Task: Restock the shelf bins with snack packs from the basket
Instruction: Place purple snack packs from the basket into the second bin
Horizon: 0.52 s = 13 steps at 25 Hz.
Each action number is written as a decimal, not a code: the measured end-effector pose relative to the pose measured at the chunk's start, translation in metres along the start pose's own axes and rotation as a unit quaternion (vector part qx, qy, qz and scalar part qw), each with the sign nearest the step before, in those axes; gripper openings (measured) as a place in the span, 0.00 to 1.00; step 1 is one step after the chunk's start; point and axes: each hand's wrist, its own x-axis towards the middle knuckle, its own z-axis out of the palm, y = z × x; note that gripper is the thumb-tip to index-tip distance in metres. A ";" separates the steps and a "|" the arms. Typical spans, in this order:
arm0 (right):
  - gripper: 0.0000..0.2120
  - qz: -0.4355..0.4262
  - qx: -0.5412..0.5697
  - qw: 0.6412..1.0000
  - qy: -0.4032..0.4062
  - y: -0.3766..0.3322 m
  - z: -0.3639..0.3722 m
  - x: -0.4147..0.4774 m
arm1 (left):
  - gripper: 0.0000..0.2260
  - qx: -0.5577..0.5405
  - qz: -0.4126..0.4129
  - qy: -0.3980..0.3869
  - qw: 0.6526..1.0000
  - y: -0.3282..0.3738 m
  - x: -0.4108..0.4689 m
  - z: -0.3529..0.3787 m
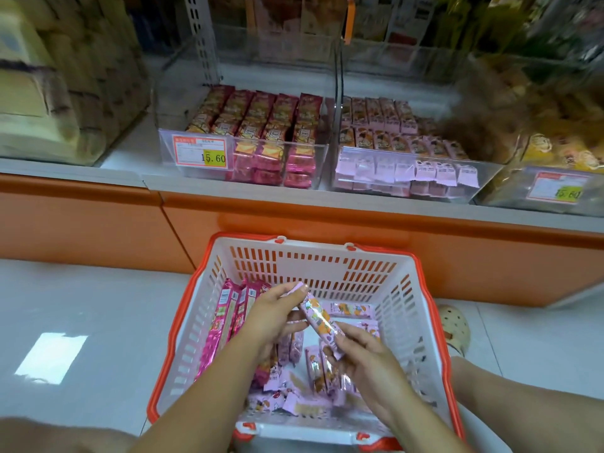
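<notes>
Crouched over the basket on the floor, the person has one lilac snack pack raised above the loose packs lying in it. The left hand pinches its far end, and the right hand curls round its near end. This looks like the picking step. Next the pack should go up to the far clear bin of matching lilac packs, just right of the red-pack bin, and slot in upright.
</notes>
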 end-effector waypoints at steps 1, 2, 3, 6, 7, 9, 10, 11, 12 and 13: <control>0.11 -0.003 0.008 1.000 0.000 0.000 -0.001 -0.002 | 0.11 -0.008 -0.002 -0.005 1.000 0.001 -0.002 0.001; 0.11 -0.002 0.018 1.000 0.003 -0.001 -0.001 -0.004 | 0.11 -0.018 -0.004 -0.012 1.000 0.002 -0.005 0.003; 0.11 -0.001 0.028 1.000 0.005 -0.001 -0.003 -0.006 | 0.11 -0.027 -0.006 -0.020 0.999 0.004 -0.007 0.004; 0.11 -0.006 0.034 0.999 0.005 -0.001 -0.006 -0.010 | 0.12 -0.018 -0.001 -0.029 0.999 0.007 -0.010 0.008; 0.11 -0.010 0.035 0.999 0.003 -0.002 -0.007 -0.011 | 0.12 -0.010 0.003 -0.029 1.000 0.007 -0.011 0.009; 0.11 -0.014 0.033 0.999 0.001 -0.004 -0.008 -0.013 | 0.12 0.004 0.012 -0.028 1.000 0.011 -0.012 0.012; 0.11 -0.018 0.017 1.000 0.002 -0.006 -0.009 -0.014 | 0.12 0.013 0.018 -0.027 0.999 0.014 -0.014 0.014; 0.11 -0.029 -0.027 0.999 0.006 -0.009 -0.009 -0.015 | 0.11 0.026 0.027 -0.025 0.999 0.018 -0.015 0.016; 0.11 -0.047 -0.101 0.994 0.015 -0.013 -0.009 -0.016 | 0.11 0.041 0.037 -0.023 0.998 0.024 -0.018 0.019; 0.12 -0.074 -0.190 0.979 0.025 -0.018 -0.007 -0.017 | 0.11 0.062 0.050 -0.021 0.997 0.031 -0.019 0.022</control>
